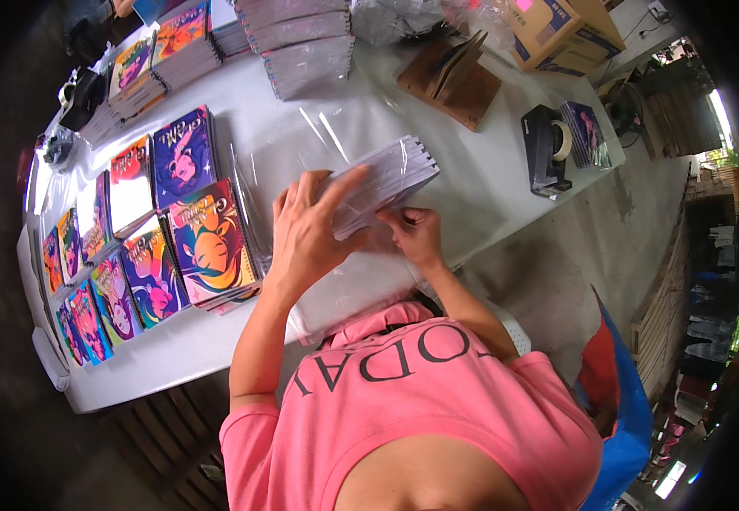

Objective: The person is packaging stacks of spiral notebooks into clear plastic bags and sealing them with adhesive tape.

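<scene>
In front of me on the table lies a stack of spiral-bound notebooks (402, 169) in clear plastic wrap. My left hand (314, 223) rests over the stack's left end, its fingers spread and thumb apart on the plastic. Close to the near right side of the stack, my right hand (418, 236) is closed in a pinch on the edge of the clear plastic (372, 264). The exact fold between those fingertips is too small to make out.
Rows of colourful notebooks (209, 238) fill the table's left side. Wrapped notebook stacks (305, 51) stand at the back, near a brown wooden holder (450, 81) and a cardboard box (561, 34). A black tape dispenser (546, 153) sits near the right edge, beside another notebook (586, 132).
</scene>
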Demonstrator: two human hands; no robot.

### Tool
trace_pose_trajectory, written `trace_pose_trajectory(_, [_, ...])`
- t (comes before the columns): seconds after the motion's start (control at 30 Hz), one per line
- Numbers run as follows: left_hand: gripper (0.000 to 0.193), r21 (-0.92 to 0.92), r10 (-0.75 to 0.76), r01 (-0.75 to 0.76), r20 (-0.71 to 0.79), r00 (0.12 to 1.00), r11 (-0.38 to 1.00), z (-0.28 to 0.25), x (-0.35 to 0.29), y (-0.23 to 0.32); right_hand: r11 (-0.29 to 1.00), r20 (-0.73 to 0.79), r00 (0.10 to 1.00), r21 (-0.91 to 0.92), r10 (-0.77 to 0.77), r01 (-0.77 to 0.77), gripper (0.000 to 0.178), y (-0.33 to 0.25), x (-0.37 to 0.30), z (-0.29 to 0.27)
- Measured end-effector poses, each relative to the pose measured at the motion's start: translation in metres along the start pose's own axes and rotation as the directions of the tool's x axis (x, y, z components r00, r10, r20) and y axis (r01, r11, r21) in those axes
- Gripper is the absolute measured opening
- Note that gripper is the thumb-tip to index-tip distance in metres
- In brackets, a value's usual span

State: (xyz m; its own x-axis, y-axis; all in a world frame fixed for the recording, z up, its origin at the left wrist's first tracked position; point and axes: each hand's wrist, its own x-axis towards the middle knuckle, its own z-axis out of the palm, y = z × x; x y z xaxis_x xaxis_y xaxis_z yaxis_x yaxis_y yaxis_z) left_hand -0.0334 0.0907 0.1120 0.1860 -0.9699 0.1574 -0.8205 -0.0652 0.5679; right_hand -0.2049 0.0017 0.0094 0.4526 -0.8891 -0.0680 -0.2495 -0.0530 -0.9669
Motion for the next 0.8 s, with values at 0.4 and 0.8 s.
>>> trace_pose_trajectory(0.4, [0.075,-0.917,-0.510,0.248,0.383,0.770,-0.314,0.087,-0.017,-0.027,0.732,0.221,0.975,0.668,-0.029,-0.130,0.068,-0.032,0.026,-0.031])
trace_pose_trajectory(0.8, [0.037,-0.179,0.187,-0.351,-0.587,0.788,0.919,0.146,0.126,0.206,0.781,0.050,0.999,0.624,0.000,-0.031,0.062,-0.034,0.056,-0.306])
